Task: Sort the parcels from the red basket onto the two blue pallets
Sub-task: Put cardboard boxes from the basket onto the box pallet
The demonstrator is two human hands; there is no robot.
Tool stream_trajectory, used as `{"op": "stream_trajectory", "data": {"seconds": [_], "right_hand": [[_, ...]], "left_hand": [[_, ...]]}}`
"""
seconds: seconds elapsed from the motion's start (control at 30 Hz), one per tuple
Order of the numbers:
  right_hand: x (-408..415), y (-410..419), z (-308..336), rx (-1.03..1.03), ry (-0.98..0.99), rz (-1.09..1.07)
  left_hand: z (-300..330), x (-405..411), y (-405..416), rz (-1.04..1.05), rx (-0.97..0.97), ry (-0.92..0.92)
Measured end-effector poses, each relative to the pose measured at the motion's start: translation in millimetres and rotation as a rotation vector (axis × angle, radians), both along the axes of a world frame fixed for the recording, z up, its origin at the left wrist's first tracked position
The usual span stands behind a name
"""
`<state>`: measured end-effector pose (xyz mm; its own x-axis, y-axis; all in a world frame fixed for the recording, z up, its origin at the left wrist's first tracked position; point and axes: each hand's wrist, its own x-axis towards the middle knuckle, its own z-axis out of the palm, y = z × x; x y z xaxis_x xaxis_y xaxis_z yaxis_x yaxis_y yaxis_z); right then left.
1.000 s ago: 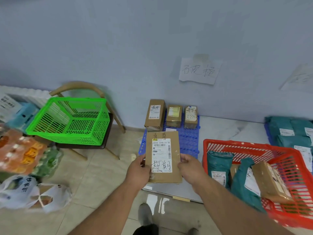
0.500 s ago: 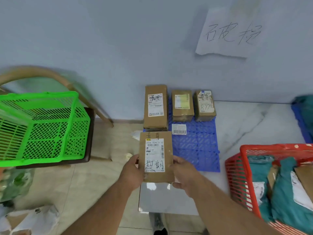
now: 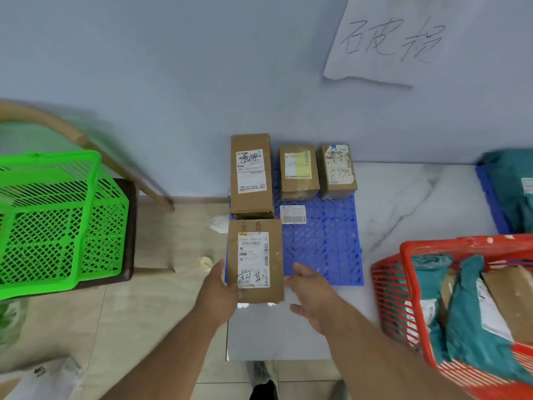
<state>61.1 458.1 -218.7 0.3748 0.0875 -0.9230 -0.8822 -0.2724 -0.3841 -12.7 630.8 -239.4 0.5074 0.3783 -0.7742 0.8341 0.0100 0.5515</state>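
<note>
- Head view, the only one we've got: the flat brown cardboard parcel with the white shipping label and black handwriting [image 3: 255,261] is going down over the front-left corner of the near blue plastic grid pallet [image 3: 326,249], its near end hanging past the pallet's front edge.
- The left hand [image 3: 220,287] grips the parcel's lower-left edge, thumb on the face, fingers hidden behind.
- Big change here: a second ago both hands clasped it, and now the right hand [image 3: 310,295] has let go, fingers spread and loose, hovering just beside the parcel's right edge with nothing in it.
- The view has closed right in on the pallet too; the parcel has travelled from mid-air in front of the pallet to over it.
- Three brown cardboard boxes [image 3: 298,171] stand along the pallet's back row against the wall, a loose white barcode slip [image 3: 292,214] lying in front of them.
- My read: this one is nearly placed, only the left hand's release remains.
- Plenty left to sort: the red plastic mesh basket [image 3: 403,284] at right has teal poly-bag parcels [image 3: 467,307] and at least one brown one in it.
- The second blue pallet [image 3: 490,203] peeks in at far right, teal bags on it.
- The green plastic mesh basket [image 3: 57,220] sits on a chair at left, out of play.
</note>
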Motion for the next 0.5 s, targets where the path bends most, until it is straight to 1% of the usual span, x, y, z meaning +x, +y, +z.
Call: {"op": "stream_trajectory", "data": {"seconds": [0.13,0.23,0.37,0.5], "right_hand": [[-8,-42,31,-0.002,-0.036,-0.033],[-14,-82,55,0.018,-0.099,-0.057],[-27,-145,93,0.03,-0.174,-0.059],[-55,-226,132,0.053,-0.194,-0.041]], "left_hand": [[29,-12,-23,0.099,0.115,-0.002],[65,-11,-59,0.098,0.182,-0.088],[108,-13,-132,0.042,0.152,-0.162],[145,-27,-222,-0.028,0.117,-0.214]]}}
